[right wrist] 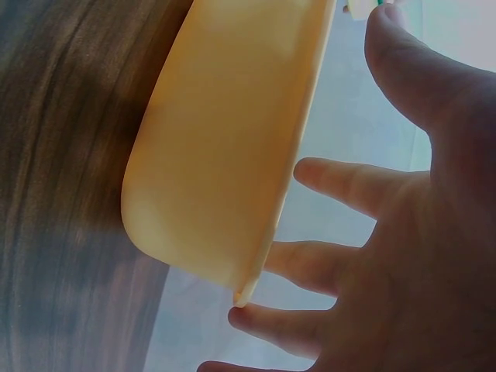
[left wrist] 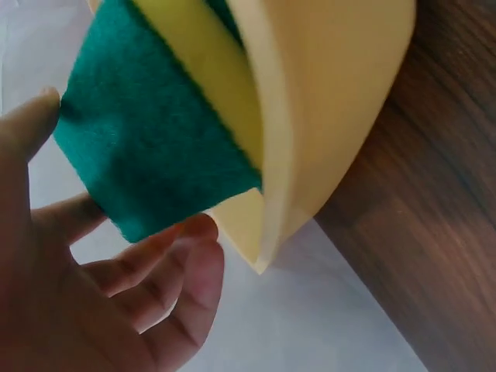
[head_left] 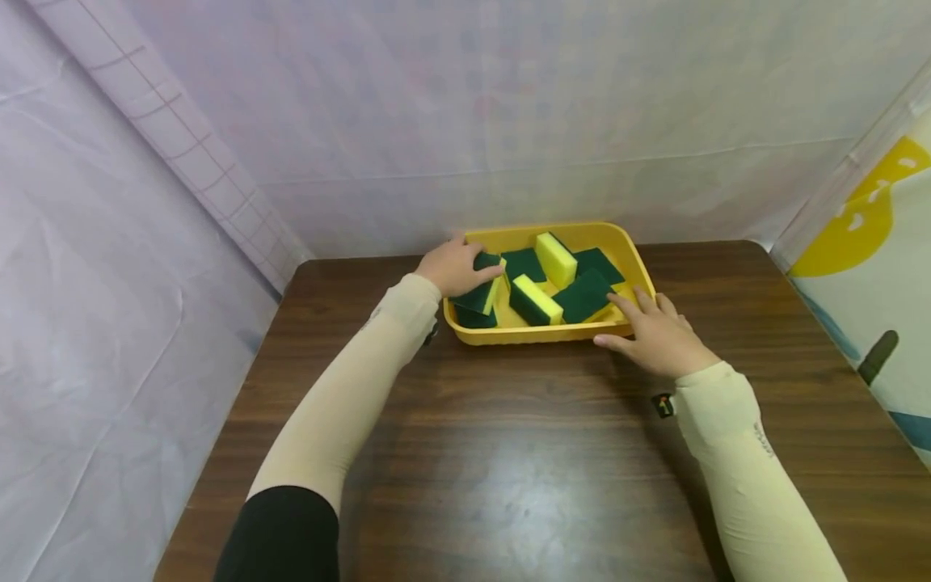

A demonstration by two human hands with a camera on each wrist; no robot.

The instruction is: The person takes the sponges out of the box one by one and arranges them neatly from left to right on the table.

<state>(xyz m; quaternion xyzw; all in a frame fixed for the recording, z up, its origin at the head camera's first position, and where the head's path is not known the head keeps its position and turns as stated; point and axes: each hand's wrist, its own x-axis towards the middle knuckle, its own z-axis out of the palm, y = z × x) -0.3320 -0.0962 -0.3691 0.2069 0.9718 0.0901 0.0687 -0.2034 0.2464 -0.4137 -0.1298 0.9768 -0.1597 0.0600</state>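
At the left end of a yellow plastic tray (head_left: 538, 335), my left hand (head_left: 452, 268) holds a scouring sponge (left wrist: 147, 124) by its edges, thumb on one side and fingers on the other. This sponge has a dark green scrubbing face and a yellow foam body, and it is tilted, close to the tray's rim. My right hand (head_left: 660, 339) is at the tray's front right corner with fingers spread, fingertips right at the rim and nothing in its grasp. Between the hands lie more sponges, one yellow-sided sponge (head_left: 557, 260) on its edge and a green-faced sponge (head_left: 584, 297) lying flat.
The tray stands at the back edge of a dark brown wooden table (head_left: 494, 453). A pale cloth curtain (head_left: 465, 121) hangs just behind it. More white cloth (head_left: 87, 323) hangs on the left, and a printed cloth (head_left: 865, 283) on the right.
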